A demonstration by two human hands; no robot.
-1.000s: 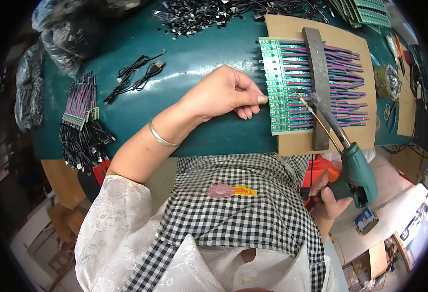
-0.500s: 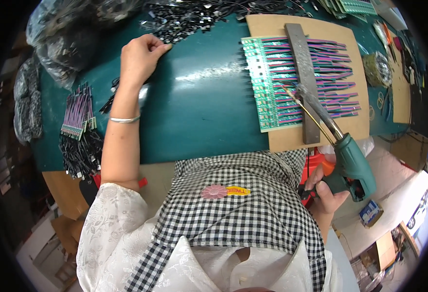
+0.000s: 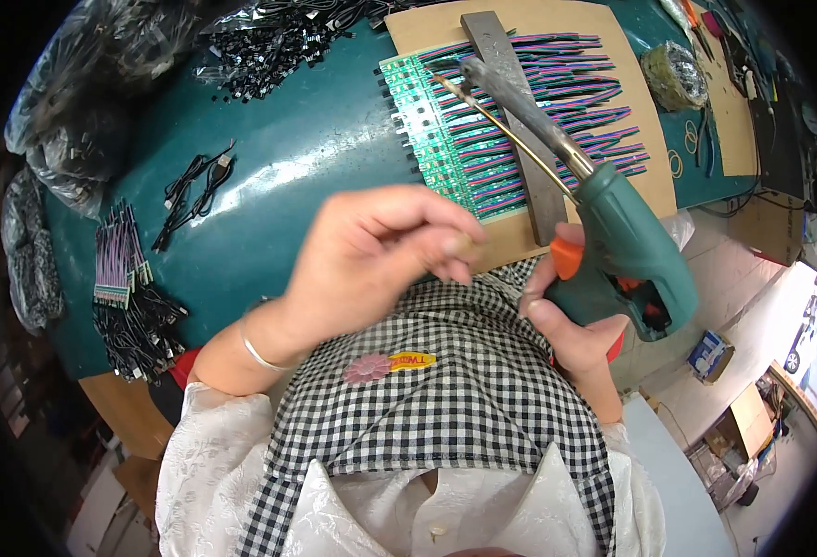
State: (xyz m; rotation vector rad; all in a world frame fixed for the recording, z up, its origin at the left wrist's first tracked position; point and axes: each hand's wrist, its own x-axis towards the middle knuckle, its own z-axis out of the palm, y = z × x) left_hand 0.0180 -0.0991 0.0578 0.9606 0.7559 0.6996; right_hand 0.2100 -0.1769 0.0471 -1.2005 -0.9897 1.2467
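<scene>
My right hand (image 3: 571,339) grips a green soldering gun (image 3: 636,246) with an orange trigger. Its metal barrel and thin solder tube point up and left, over a row of green circuit boards (image 3: 424,125). Pink, blue and black wires (image 3: 580,111) run rightward from those boards, pressed under a dark flat bar (image 3: 525,125). Above the table's front edge, close to the apron, hovers my left hand (image 3: 362,260), thumb and fingers pinched together. Motion blurs its fingertips, so whatever they may hold is too small to name.
Cardboard (image 3: 650,130) lies under the boards. A black cable (image 3: 195,190) lies on the green table (image 3: 325,130). Piles of black connectors (image 3: 265,56) and plastic bags (image 3: 84,111) are at the back left. Finished-looking wired boards (image 3: 121,260) lie at left, a solder spool (image 3: 676,76) at right.
My left hand has come from the connector pile toward me and rightward. The soldering gun has risen toward the boards' far end. The whole view has shifted slightly.
</scene>
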